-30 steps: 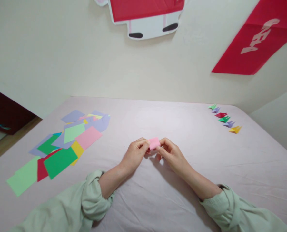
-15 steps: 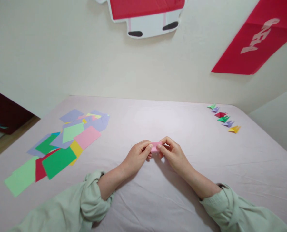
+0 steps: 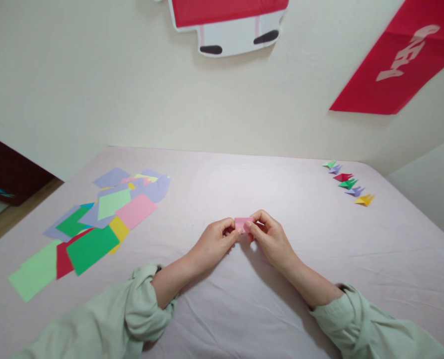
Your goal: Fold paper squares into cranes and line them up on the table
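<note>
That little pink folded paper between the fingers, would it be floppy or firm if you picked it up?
Probably fairly firm: the pink folded paper is doubled into a small block, pinched between the left hand and right hand. Likely very light, since fingertips alone hold it. Being paper, it could crease if squeezed hard.

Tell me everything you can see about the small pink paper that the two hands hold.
The pink paper is a small piece that looks folded, roughly rectangular, matte like thin craft paper. Only part shows; fingers hide the rest. The left hand pinches its left end, the right hand its right end. It is held low over the pale cloth; whether it touches the cloth cannot be told.
</note>
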`<state>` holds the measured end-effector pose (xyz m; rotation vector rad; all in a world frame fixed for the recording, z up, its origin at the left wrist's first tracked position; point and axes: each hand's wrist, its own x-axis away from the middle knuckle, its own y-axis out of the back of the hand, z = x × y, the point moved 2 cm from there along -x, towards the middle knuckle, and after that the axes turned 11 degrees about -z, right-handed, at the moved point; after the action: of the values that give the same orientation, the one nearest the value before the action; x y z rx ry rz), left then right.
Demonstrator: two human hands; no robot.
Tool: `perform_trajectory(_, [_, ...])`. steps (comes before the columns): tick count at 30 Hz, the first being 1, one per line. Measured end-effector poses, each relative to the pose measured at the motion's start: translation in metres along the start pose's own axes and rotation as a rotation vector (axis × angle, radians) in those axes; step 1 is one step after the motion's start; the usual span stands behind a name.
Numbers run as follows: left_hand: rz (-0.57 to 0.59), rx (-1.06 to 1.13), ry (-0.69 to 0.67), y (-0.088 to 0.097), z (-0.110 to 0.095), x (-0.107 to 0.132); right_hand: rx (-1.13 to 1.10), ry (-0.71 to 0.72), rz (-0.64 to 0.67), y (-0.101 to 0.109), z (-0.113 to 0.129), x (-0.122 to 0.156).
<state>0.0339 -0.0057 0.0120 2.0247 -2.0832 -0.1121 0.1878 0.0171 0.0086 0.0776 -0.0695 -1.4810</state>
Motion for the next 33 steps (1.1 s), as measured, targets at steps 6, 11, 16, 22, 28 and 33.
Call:
perform_trajectory(6, [0.017,-0.036,-0.028,0.0001,-0.0012,0.0006,-0.014,-0.010,0.004,-0.0009,-0.0014,-0.0008])
perform_trajectory(11, [0.015,-0.050,-0.028,0.0004,-0.0036,0.0014,-0.012,-0.004,0.000,-0.0011,-0.0021,-0.0003])
perform_trajectory(16, [0.021,-0.049,-0.025,0.0010,-0.0028,0.0013,-0.003,-0.009,-0.008,-0.0010,-0.0013,0.0004])
perform_trajectory(22, [0.026,-0.038,-0.035,0.0010,-0.0011,0.0007,-0.001,-0.007,-0.011,-0.0010,-0.0029,0.0003])
perform_trajectory(28, [-0.007,-0.031,-0.040,0.0018,-0.0007,0.0004,0.014,-0.009,-0.004,-0.0008,-0.0024,0.0005])
perform_trajectory(33, [-0.090,0.079,0.017,0.0047,0.0022,-0.0002,0.020,-0.013,0.010,-0.0006,-0.0023,0.0019])
